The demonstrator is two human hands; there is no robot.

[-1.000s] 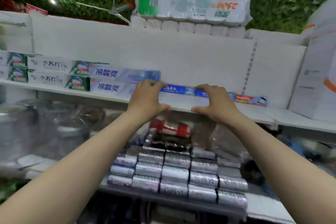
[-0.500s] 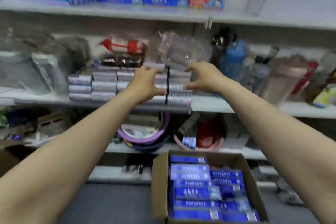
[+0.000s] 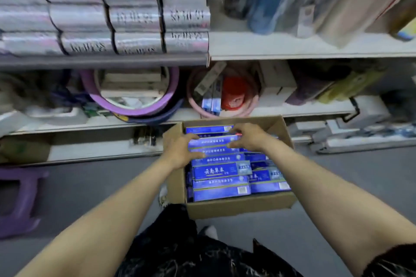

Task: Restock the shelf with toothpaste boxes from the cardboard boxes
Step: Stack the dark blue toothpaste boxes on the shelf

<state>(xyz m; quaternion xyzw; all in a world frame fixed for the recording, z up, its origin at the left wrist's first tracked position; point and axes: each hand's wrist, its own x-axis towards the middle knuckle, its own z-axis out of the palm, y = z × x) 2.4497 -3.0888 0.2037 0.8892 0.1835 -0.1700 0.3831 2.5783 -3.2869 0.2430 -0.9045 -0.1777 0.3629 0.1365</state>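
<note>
An open cardboard box stands on the grey floor in front of the shelving, packed with several blue toothpaste boxes lying flat. Both my hands reach into its far end. My left hand curls round the left end of the topmost blue toothpaste box, thumb underneath. My right hand grips the right end of the same box, fingers over its top edge. How many boxes sit in this grip is unclear. The upper shelf with the toothpaste row is out of view.
Silver packages are stacked on the shelf above, with bottles to their right. A purple basin and a pink basin sit on the low shelf behind the carton. A purple stool stands at the left on the floor.
My hands have come down from the toothpaste row on the top shelf, past the silver packages, into the cardboard box, and now take hold of a blue box. The view tilted downward.
</note>
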